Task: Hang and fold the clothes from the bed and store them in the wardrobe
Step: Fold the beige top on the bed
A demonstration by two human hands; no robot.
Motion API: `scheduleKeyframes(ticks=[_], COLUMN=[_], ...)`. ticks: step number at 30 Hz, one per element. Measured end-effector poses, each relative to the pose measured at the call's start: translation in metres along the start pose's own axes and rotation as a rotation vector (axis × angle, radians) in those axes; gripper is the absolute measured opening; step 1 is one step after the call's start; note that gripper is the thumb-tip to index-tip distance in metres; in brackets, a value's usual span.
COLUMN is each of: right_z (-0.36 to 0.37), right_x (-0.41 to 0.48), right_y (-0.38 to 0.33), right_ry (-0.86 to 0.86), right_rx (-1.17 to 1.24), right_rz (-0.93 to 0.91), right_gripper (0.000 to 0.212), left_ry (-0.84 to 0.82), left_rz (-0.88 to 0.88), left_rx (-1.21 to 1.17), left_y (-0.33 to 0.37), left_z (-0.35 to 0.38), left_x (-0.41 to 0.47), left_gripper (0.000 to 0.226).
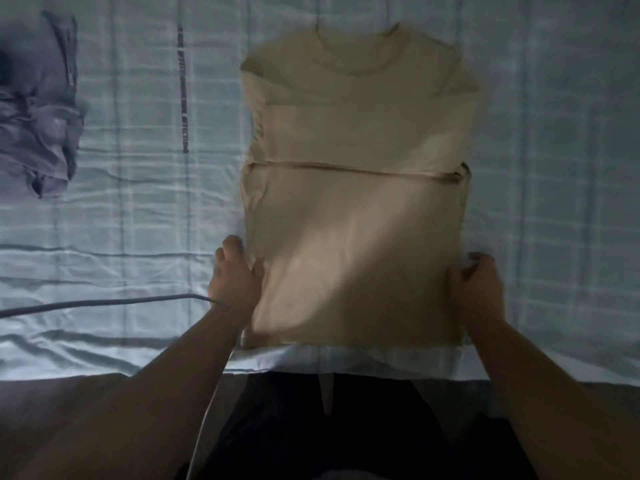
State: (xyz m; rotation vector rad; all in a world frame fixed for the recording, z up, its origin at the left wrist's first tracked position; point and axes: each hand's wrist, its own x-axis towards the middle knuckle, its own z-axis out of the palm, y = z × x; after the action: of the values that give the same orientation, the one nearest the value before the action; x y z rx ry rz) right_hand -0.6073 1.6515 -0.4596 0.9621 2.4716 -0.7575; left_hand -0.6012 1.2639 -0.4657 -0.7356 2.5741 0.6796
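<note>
A beige T-shirt (356, 140) lies flat on the bed (138, 209) with its collar at the far end and its sleeves folded in. Its lower half is doubled up, the hem edge lying across the middle. My left hand (235, 275) pinches the left edge of that folded lower part. On the opposite side my right hand (478, 282) grips the right edge. The picture is dim and blurred by motion.
A crumpled blue-grey garment (38, 112) lies at the far left of the bed. A thin grey cable (104, 303) runs across the checked sheet toward my left wrist. The bed's near edge (346, 365) is right against my dark trousers.
</note>
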Motion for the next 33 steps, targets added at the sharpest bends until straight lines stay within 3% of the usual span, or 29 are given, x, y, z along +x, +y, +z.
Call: scheduleKeyframes(ticks=[3, 11, 16, 20, 25, 33], right_z=[-0.001, -0.004, -0.019, -0.038, -0.063, -0.105], right_x=[-0.029, -0.048, -0.047, -0.059, -0.064, -0.074], right_y=[0.033, 0.062, 0.065, 0.066, 0.082, 0.046], right_ry=[-0.089, -0.33, -0.409, -0.41, -0.421, -0.394], right_rx=[-0.062, -0.153, 0.286, 0.368, 0.257, 0.407], right_rz=[0.115, 0.145, 0.377, 0.38, 0.338, 0.451], right_gripper=[0.022, 0.015, 0.018, 0.014, 0.007, 0.015], left_ry=[-0.116, -0.426, -0.466, -0.554, -0.589, -0.647], left_rz=[-0.1, -0.247, -0.198, -0.376, -0.445, -0.542], left_rx=[-0.046, 0.005, -0.226, -0.519, -0.648, -0.814], left_y=[-0.033, -0.058, -0.06, -0.066, -0.081, -0.053], left_z=[0.009, 0.011, -0.01, -0.025, -0.045, -0.084], left_x=[-0.031, -0.057, -0.067, -0.079, -0.097, -0.105], left_gripper=[0.034, 0.014, 0.03, 0.022, 0.014, 0.012])
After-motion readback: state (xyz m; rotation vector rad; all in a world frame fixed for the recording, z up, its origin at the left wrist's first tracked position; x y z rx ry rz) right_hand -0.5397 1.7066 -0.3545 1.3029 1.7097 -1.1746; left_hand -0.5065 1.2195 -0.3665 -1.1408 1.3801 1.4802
